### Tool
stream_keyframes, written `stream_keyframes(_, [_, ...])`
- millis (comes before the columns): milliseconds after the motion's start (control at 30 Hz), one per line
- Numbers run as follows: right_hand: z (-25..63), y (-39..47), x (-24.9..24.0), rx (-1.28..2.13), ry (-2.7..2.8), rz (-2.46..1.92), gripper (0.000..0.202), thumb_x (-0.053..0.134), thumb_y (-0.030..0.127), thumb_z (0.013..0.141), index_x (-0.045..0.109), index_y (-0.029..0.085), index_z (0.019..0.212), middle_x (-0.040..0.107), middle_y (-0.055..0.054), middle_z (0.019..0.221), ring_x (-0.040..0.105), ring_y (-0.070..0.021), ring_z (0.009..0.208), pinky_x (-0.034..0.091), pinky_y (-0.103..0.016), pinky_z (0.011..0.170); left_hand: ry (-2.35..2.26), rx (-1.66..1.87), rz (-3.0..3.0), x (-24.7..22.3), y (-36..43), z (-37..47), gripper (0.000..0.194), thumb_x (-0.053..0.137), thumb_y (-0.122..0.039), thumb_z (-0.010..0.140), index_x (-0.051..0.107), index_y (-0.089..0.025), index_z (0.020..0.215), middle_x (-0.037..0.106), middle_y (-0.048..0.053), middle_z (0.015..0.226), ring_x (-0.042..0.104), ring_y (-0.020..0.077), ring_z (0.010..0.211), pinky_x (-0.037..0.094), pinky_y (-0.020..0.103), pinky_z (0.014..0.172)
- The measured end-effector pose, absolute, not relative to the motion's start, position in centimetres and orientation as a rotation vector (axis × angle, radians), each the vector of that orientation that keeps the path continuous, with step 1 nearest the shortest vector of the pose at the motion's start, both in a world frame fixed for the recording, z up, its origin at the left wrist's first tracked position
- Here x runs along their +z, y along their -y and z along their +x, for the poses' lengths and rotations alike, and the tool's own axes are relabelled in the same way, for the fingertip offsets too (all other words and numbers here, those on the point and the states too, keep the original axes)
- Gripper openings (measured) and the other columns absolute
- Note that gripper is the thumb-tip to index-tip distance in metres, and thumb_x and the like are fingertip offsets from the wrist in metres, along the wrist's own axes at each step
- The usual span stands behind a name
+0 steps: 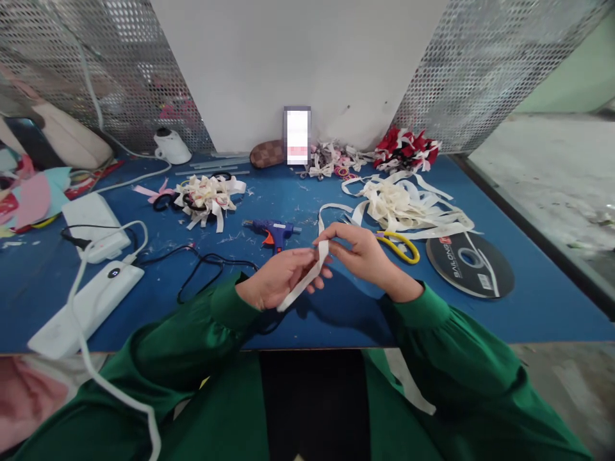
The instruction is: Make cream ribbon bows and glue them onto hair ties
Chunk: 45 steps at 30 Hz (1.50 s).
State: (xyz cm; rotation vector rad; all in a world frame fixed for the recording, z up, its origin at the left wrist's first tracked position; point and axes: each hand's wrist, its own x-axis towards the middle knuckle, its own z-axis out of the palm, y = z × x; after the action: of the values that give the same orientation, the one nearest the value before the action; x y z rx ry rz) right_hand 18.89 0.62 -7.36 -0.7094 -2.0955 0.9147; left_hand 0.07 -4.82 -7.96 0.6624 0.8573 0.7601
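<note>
A cream ribbon (303, 282) runs between my two hands above the front of the blue table. My left hand (281, 276) holds its lower part between thumb and fingers, with the free end hanging over the palm. My right hand (358, 255) pinches the ribbon higher up. From there the strip loops back toward a loose heap of cream ribbon (398, 202). Just behind my left hand lies a blue glue gun (275, 232) with an orange trigger. Yellow-handled scissors (402, 248) rest beside my right hand, their blades partly hidden.
A black ribbon spool (497, 269) lies at the right. White ribbon bows (206, 197), cables and white power banks (89, 310) occupy the left. At the back are a phone (297, 136), a checked pouch (266, 154) and red bows (406, 148), before a white panel (307, 57).
</note>
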Motion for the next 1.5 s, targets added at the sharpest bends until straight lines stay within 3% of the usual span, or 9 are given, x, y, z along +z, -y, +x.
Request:
stream_keyframes(133, [18.8, -0.7, -7.1, 0.875, 1.995, -0.828, 0.011, 0.053, 0.016, 0.091, 0.061, 0.019, 0.085, 0.062, 0.0, 0.076, 0.054, -0.0126, 0.067, 0.042, -0.026, 0.064, -0.994, 0.886, 0.845, -7.5, 5.1, 0.3, 0.04, 0.065, -0.05, 0.089, 0.068, -0.013, 0.102, 0.072, 0.008, 0.09, 0.068, 0.015, 0.075, 0.051, 0.025, 0.068])
stream_keyframes(233, [18.8, -0.8, -7.0, 0.882, 1.921, -0.93, 0.01, 0.053, 0.017, 0.09, 0.06, 0.019, 0.083, 0.062, 0.001, 0.071, 0.054, -0.0123, 0.063, 0.041, -0.026, 0.061, -1.081, 0.915, 1.027, -7.0, 5.4, 0.5, 0.04, 0.078, -0.042, 0.079, 0.067, -0.015, 0.106, 0.072, 0.006, 0.095, 0.068, 0.0148, 0.078, 0.051, 0.026, 0.071])
stream_keyframes(400, [18.9, -0.7, -7.1, 0.844, 1.922, -0.943, 0.01, 0.052, 0.017, 0.09, 0.061, 0.019, 0.087, 0.064, 0.002, 0.065, 0.06, -0.0129, 0.06, 0.044, -0.026, 0.062, -1.155, 1.028, 1.297, -7.6, 5.6, 0.8, 0.036, 0.079, -0.028, 0.078, 0.067, -0.016, 0.11, 0.073, 0.007, 0.111, 0.068, 0.021, 0.105, 0.05, 0.034, 0.097])
stream_keyframes(533, [18.9, -0.6, -7.3, 0.763, 1.946, -0.924, 0.013, 0.052, 0.014, 0.089, 0.064, 0.019, 0.09, 0.064, 0.003, 0.066, 0.059, -0.0115, 0.057, 0.044, -0.025, 0.059, -1.23, 0.968, 1.384, -7.8, 5.7, 0.7, 0.022, 0.07, -0.033, 0.088, 0.074, -0.015, 0.099, 0.077, 0.006, 0.101, 0.07, 0.0221, 0.099, 0.051, 0.035, 0.094])
stream_keyframes(833, [19.0, -1.2, -7.5, 0.781, 1.886, -0.934, 0.012, 0.055, 0.023, 0.092, 0.066, 0.02, 0.089, 0.065, 0.0, 0.07, 0.057, -0.0123, 0.057, 0.045, -0.028, 0.06, -0.889, 0.869, 1.181, -6.4, 5.3, -0.5, 0.032, 0.061, -0.04, 0.097, 0.075, -0.016, 0.111, 0.079, 0.009, 0.102, 0.075, 0.0189, 0.087, 0.055, 0.032, 0.087])
stream_keyframes(1100, [19.1, -1.5, -7.8, 0.789, 1.844, -0.911, 0.013, 0.055, 0.023, 0.092, 0.068, 0.02, 0.09, 0.066, 0.0, 0.071, 0.058, -0.0124, 0.056, 0.045, -0.027, 0.058, -0.876, 0.848, 1.038, -5.0, 4.2, -1.1, 0.029, 0.064, -0.039, 0.095, 0.074, -0.016, 0.11, 0.079, 0.01, 0.103, 0.076, 0.0202, 0.088, 0.057, 0.032, 0.086])
stream_keyframes(1233, [19.2, -1.7, -7.5, 0.72, 1.822, -0.909, 0.015, 0.054, 0.021, 0.091, 0.069, 0.02, 0.089, 0.068, -0.001, 0.077, 0.06, -0.0127, 0.06, 0.047, -0.026, 0.059, -0.88, 0.757, 1.164, -3.3, 3.4, -1.0, 0.022, 0.068, -0.031, 0.092, 0.075, -0.016, 0.106, 0.08, 0.01, 0.099, 0.076, 0.0202, 0.087, 0.058, 0.031, 0.083])
stream_keyframes(1500, [18.5, -4.0, -3.6, 0.735, 1.788, -0.857, 0.013, 0.055, 0.021, 0.09, 0.068, 0.02, 0.089, 0.065, 0.002, 0.071, 0.058, -0.0109, 0.055, 0.045, -0.024, 0.054, -0.787, 0.862, 1.207, -0.2, 2.3, -1.0, 0.017, 0.075, -0.024, 0.086, 0.077, -0.017, 0.102, 0.08, 0.007, 0.093, 0.074, 0.0158, 0.078, 0.059, 0.026, 0.077])
